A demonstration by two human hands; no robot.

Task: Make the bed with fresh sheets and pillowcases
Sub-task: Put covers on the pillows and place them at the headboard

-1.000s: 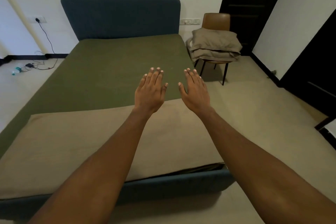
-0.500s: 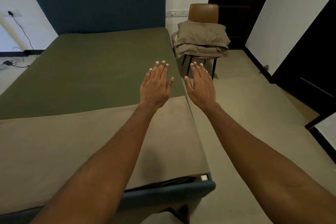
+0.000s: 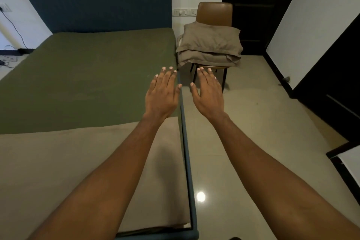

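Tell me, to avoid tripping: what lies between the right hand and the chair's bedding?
Only bare floor; head view shows nothing else between right hand and bedding.

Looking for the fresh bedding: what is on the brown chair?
Folded beige bedding lies stacked on the chair, covering its seat. How many pieces, or anything beneath them, cannot be seen.

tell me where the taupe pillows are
In the head view, the taupe pillows lie stacked on the brown chair right of the bed, beyond the right hand.
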